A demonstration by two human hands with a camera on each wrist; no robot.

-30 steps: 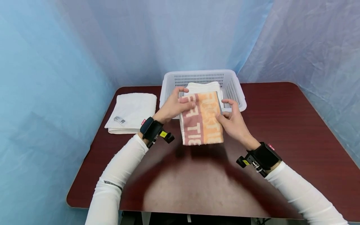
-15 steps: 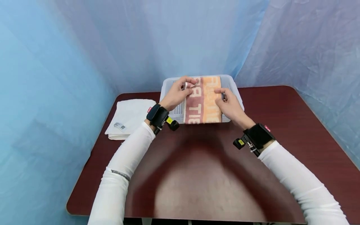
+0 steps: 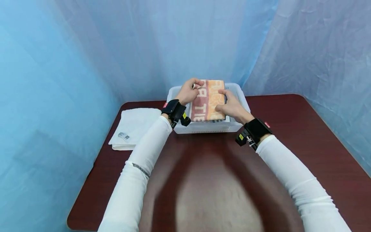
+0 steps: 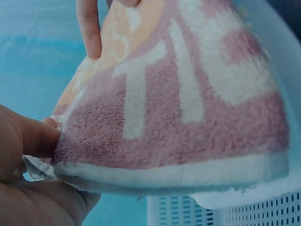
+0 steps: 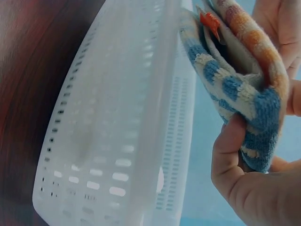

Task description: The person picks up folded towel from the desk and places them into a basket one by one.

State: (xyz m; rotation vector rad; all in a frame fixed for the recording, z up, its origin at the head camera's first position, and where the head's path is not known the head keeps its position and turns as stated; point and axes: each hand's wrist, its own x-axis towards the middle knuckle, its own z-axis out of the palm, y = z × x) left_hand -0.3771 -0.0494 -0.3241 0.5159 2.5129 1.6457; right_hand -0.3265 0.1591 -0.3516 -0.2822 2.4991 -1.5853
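Note:
A folded towel point(image 3: 207, 104) with mauve and orange panels and pale lettering is held level over the white plastic basket point(image 3: 208, 129) in the head view. My left hand point(image 3: 189, 92) pinches its left edge, fingers above and thumb nearer me. On the opposite side my right hand point(image 3: 233, 108) grips the right edge. The left wrist view shows the towel's pale border point(image 4: 169, 175) above the basket's slotted wall. From the right wrist, blue and white checks on the towel's folded layers point(image 5: 233, 80) appear, with a small orange label point(image 5: 210, 23) between them.
To the left of the basket lies a folded white towel point(image 3: 137, 124) with a printed tag point(image 3: 123, 136). A white cloth point(image 4: 225, 197) shows inside the basket. The dark red table point(image 3: 295, 135) extends to the right, and blue sheeting point(image 3: 179, 45) hangs behind it.
Both hands have carried the patterned towel away from me, from in front of the basket to over it. The white cloth in the basket is now covered by it in the head view.

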